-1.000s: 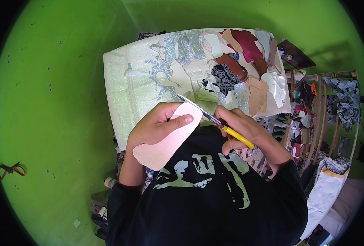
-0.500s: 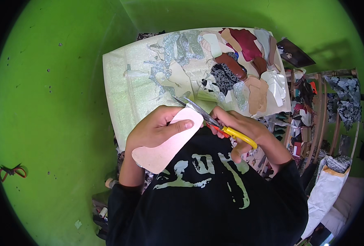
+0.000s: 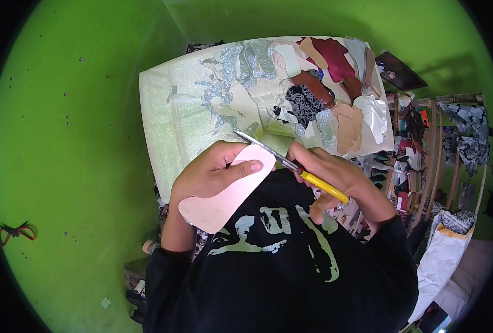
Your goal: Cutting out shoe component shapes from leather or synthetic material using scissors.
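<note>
My left hand (image 3: 213, 173) grips a pale pink insole-shaped piece (image 3: 232, 188), its thumb pressed flat on the face and the fingers out of sight behind it. Scissors (image 3: 319, 185) with yellow handles are in my right hand (image 3: 332, 176), whose fingers wrap the handles. Their blades are closed together and point up and left, lying along the upper rounded end of the piece. Beyond both hands is a table (image 3: 160, 122) covered with a shimmering pale sheet.
On the table's right half lie brown insole shapes (image 3: 313, 89), dark red material (image 3: 335, 58), tan pieces (image 3: 347, 127), white pieces (image 3: 372, 116) and a heap of dark shreds (image 3: 303, 105). Right of it stands a wooden rack (image 3: 436, 150) with scraps. A white sack (image 3: 443, 261) leans nearby.
The scissor blades have closed together from a slightly parted position, and the handles have come together. A small trimming at the piece's upper end no longer shows. My left hand stays in place.
</note>
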The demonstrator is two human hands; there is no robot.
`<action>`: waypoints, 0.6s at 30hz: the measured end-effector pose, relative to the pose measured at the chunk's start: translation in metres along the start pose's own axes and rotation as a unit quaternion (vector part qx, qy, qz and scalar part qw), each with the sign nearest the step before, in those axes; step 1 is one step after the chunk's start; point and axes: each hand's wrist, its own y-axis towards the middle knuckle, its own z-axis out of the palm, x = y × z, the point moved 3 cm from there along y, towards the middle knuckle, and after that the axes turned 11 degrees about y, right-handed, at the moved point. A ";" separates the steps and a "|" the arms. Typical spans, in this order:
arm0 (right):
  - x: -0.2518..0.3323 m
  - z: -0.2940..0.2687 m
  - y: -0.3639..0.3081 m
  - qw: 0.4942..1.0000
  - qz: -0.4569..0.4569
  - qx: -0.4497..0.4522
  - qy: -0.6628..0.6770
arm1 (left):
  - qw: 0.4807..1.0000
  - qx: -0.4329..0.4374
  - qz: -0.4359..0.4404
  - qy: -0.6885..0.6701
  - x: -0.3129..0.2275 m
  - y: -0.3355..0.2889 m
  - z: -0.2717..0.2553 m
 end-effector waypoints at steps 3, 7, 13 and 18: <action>-0.001 0.001 -0.005 1.000 0.011 -0.018 -0.019 | 0.999 -0.015 -0.001 -0.030 -0.002 0.001 0.001; -0.006 0.003 -0.007 0.991 0.106 -0.009 0.077 | 1.000 0.015 0.013 -0.007 -0.003 0.000 -0.001; -0.007 -0.004 -0.003 0.997 0.021 0.012 0.076 | 0.997 0.025 0.051 0.052 -0.004 0.000 -0.006; -0.005 -0.008 -0.001 0.999 0.014 0.044 -0.009 | 0.990 0.079 0.057 0.098 -0.001 0.002 -0.007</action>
